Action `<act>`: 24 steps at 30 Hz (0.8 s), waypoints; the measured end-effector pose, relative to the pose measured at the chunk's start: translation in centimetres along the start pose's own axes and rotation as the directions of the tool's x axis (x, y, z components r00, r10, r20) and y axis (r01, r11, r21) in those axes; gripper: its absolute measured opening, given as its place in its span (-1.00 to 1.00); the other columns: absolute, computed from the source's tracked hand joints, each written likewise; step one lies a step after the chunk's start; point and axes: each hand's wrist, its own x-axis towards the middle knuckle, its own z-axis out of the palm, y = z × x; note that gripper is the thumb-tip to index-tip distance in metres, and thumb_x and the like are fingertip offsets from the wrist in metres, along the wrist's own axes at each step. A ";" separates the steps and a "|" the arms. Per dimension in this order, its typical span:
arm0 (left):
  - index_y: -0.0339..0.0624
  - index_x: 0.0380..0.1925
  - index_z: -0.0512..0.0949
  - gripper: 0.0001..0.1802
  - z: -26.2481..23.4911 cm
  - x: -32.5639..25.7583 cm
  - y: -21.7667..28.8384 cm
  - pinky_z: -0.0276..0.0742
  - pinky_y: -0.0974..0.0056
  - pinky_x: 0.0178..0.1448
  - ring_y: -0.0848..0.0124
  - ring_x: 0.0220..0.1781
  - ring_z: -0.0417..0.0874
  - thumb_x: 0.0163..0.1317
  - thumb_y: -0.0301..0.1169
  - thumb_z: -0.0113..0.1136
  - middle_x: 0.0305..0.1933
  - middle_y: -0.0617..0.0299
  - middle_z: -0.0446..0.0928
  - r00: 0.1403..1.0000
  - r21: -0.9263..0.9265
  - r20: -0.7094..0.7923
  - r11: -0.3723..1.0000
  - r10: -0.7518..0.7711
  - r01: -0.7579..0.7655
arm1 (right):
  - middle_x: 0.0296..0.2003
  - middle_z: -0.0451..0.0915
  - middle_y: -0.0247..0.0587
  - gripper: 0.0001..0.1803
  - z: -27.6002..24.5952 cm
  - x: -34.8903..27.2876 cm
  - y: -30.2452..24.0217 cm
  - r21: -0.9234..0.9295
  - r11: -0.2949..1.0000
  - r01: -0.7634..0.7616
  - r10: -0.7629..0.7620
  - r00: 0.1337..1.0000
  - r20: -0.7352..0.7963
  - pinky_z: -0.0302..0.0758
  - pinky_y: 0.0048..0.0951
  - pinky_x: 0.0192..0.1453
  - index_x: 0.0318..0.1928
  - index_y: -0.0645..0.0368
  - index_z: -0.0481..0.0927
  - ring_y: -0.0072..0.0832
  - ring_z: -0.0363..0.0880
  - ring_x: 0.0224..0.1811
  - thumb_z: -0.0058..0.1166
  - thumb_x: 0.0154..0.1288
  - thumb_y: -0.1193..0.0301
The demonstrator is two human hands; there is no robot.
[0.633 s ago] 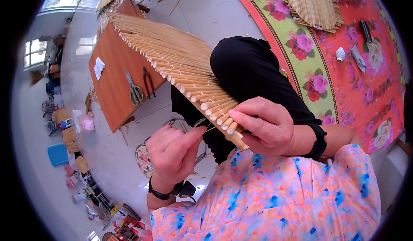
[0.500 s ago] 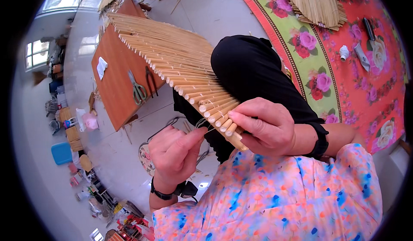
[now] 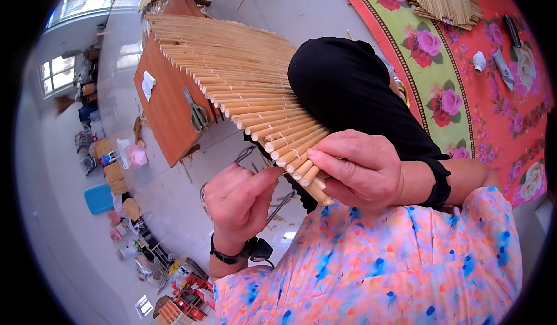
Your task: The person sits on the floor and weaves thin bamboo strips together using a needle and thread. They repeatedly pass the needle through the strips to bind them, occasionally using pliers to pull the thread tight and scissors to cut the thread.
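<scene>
Since the earlier frame, the left hand [image 3: 241,200] has come a little closer to the near end of the fan-shaped mat of bamboo sticks [image 3: 243,87], while the mat rests across the black-clothed knee [image 3: 348,87] as before. It lies there, I think, so its weight is carried and the stick ends stay near both hands. The right hand [image 3: 362,168] presses these ends together between thumb and fingers, and the left hand pinches a thin thread [image 3: 267,177], probably to keep it tight.
</scene>
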 end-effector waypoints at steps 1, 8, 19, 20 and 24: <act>-0.27 -0.34 0.62 -0.73 -0.1 0.0 0.1 0.13 0.30 -0.58 0.36 -0.71 0.28 -0.13 -0.69 0.33 -0.71 0.28 0.25 1.000 0.005 0.003 1.000 -0.004 0.004 | -0.28 0.57 0.05 -0.56 -0.1 0.1 0.0 0.005 1.000 0.000 0.000 1.000 0.006 0.60 -0.36 -0.33 -0.13 0.50 0.56 -0.20 0.63 -0.36 0.24 -0.14 0.63; -0.26 -0.33 0.62 -0.73 0.0 0.0 0.3 0.15 0.30 -0.58 0.36 -0.71 0.29 -0.12 -0.68 0.33 -0.71 0.29 0.27 0.999 -0.013 0.004 0.999 -0.032 0.032 | -0.28 0.57 0.06 -0.54 -0.1 0.2 0.0 0.004 1.000 0.006 -0.006 1.000 0.003 0.61 -0.34 -0.32 -0.14 0.52 0.56 -0.18 0.63 -0.36 0.28 -0.16 0.61; -0.20 -0.30 0.63 -0.75 -0.6 -0.7 1.9 0.21 0.31 -0.58 0.35 -0.67 0.36 -0.01 -0.70 0.26 -0.67 0.24 0.34 0.960 0.061 0.056 0.960 -0.275 0.272 | -0.27 0.57 -0.04 -0.53 -0.2 0.1 -0.5 -0.037 0.997 -0.065 0.066 0.997 0.041 0.56 -0.44 -0.39 -0.11 0.42 0.57 -0.29 0.61 -0.39 0.27 -0.16 0.59; -0.20 -0.30 0.63 -0.75 -0.5 -1.0 2.0 0.21 0.31 -0.58 0.35 -0.67 0.36 0.00 -0.70 0.26 -0.67 0.24 0.34 0.948 0.007 0.042 0.949 -0.315 0.315 | -0.25 0.57 -0.04 -0.50 -0.2 0.0 -0.6 -0.023 0.997 -0.072 0.073 0.996 0.047 0.55 -0.45 -0.39 -0.08 0.41 0.57 -0.30 0.60 -0.38 0.26 -0.17 0.61; -0.21 -0.30 0.62 -0.76 -0.4 -1.4 1.9 0.20 0.30 -0.58 0.34 -0.66 0.36 0.00 -0.70 0.26 -0.66 0.22 0.34 0.953 -0.015 0.022 0.953 -0.303 0.304 | -0.28 0.57 -0.02 -0.53 0.0 0.0 -0.4 -0.014 0.999 -0.036 0.036 0.998 0.041 0.57 -0.43 -0.37 -0.10 0.44 0.57 -0.27 0.61 -0.38 0.29 -0.12 0.54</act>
